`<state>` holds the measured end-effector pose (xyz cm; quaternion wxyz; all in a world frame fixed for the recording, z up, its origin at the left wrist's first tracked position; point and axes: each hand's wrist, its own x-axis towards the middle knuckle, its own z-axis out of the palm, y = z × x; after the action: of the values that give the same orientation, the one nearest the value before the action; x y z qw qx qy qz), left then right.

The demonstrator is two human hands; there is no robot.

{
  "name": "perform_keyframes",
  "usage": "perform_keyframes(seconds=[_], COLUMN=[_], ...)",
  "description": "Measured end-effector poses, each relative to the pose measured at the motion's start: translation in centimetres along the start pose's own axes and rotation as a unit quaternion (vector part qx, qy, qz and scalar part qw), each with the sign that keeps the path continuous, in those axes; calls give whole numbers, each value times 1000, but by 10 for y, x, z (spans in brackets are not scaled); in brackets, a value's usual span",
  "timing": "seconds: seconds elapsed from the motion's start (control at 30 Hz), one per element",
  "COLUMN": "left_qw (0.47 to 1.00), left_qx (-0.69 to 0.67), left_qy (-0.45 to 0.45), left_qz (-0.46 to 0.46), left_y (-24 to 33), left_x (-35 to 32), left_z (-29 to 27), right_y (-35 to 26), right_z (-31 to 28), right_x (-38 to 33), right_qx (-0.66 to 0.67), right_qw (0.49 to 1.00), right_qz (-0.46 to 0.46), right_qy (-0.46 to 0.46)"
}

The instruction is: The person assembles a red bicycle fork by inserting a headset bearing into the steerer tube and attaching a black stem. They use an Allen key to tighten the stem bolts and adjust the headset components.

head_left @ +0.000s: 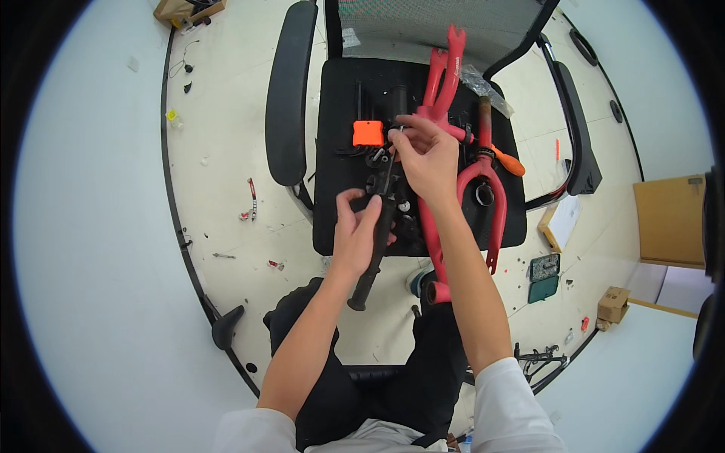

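Note:
A black handlebar [368, 281] with a rubber grip lies over the chair seat's front edge. My left hand [356, 232] is closed around it, thumb on top and some fingertips showing beyond the bar. Above the bar's clamp area, my right hand [427, 155] pinches a thin dark rod, apparently a hex key [391, 164], whose lower end meets the black fittings; its exact seat is hidden. Left of the right fingertips stands an orange hex key holder [368, 134] with dark keys. A red bicycle frame [428, 235] and red fork [495, 198] lie to the right.
The black office chair seat [336, 226] carries the parts, between two armrests [289, 94]. An orange-handled screwdriver [510, 161] and a clear plastic bag [487, 89] lie by the fork. On the floor are a saddle [226, 328], a green case [543, 289] and a cardboard box [612, 303].

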<state>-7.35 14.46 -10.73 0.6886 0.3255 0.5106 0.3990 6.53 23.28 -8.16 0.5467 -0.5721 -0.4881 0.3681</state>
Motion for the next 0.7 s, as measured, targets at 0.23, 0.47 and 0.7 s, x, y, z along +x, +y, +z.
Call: perform_keyframes(seconds=[0.23,0.47,0.7], left_qw=[986,967,851], left_qx=[132,226,243], left_qy=[-94,-54,20], left_qz=[-29,105,466], left_y=[-17,-24,-53], left_x=[-12,-4,15], left_z=[1,11,14], right_y=[-6,-27,-49], right_z=[1,30,39], right_x=[2,0,-61], right_qx=[99,-51,-308], right_qw=[991,993,878], right_qz=[91,-5,-313], right_qy=[13,-109,-191])
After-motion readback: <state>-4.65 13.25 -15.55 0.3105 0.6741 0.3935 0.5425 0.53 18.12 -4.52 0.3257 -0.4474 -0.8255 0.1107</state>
